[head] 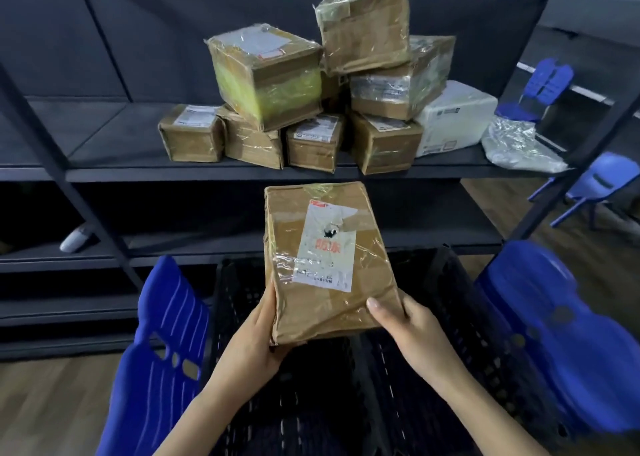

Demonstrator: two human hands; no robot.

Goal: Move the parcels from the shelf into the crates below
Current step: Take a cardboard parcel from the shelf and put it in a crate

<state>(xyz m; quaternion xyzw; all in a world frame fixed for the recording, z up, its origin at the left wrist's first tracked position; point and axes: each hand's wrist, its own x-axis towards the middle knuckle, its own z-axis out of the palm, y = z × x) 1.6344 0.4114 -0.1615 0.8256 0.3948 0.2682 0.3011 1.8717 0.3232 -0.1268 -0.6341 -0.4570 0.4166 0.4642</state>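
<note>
**Q:** Above the two black crates point(346, 369), what are the hands gripping?

**A:** Both hands are holding one flat cardboard parcel point(329, 261), wrapped in clear tape and bearing a white shipping label point(327, 248) on its upper face. It is being held in the air, below the front edge of the dark shelf point(104, 159) and over the crates, with its far end tilting up and away from the person.

**Q:** How are the fingers lying against it?

**A:** The left hand point(258, 331) is clasping the near left corner: its palm is pressing the left edge, and its fingers are curling underneath, mostly hidden by the carton. The right hand point(408, 324) is closing on the near right corner, with the thumb lying across the creased top face and the remaining fingers passing under the edge. Both hands are closed firmly on the carton, and only its near end is being gripped.

**Q:** What is lying on the shelf?

**A:** A heap of taped brown cartons is sitting there, including a large one banded in yellow tape point(266, 75) and another tilting at the top of the pile point(363, 23). A white box point(453, 116) is leaning against the heap's right side, and a crumpled plastic bag point(519, 147) is lying just beside it. Blue plastic chairs point(162, 351) are flanking the crates on either side.
</note>
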